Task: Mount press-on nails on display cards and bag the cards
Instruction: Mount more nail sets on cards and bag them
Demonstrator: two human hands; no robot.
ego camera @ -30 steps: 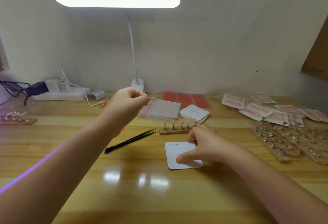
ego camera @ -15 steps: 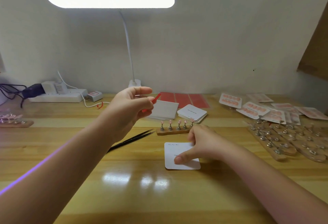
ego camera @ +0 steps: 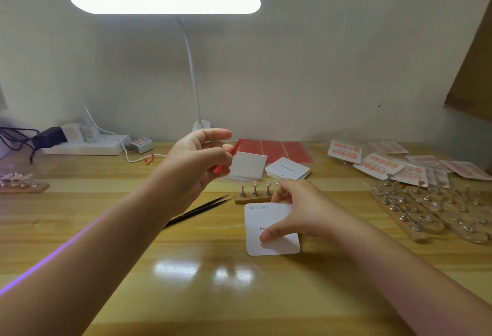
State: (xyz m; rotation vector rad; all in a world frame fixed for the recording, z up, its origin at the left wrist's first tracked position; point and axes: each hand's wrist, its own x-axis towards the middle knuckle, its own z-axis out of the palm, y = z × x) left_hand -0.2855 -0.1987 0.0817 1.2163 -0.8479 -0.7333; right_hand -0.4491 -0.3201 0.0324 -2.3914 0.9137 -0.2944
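A white display card point(ego camera: 266, 218) lies flat on the wooden table in front of me. My right hand point(ego camera: 295, 210) presses on it, thumb on its lower middle, fingers over its far right edge. My left hand point(ego camera: 194, 165) is raised above the table and pinches a thin red strip point(ego camera: 229, 157) between thumb and fingers. Just behind the card stands a small wooden stand point(ego camera: 253, 198) with pink nails on metal posts, partly hidden by my right hand. Black tweezers point(ego camera: 202, 209) lie to the card's left.
A stack of clear bags point(ego camera: 250, 166), a pile of white cards point(ego camera: 288, 169) and red adhesive sheets point(ego camera: 282, 149) lie behind. Bagged nail cards point(ego camera: 383, 166) and several wooden nail stands point(ego camera: 436, 210) fill the right. A lamp base point(ego camera: 201, 125) and power strip point(ego camera: 85, 146) stand at the back left.
My left hand has drawn back from the bag stack and lifted, now showing a red strip pinched in its fingers. My right hand stays on the card.
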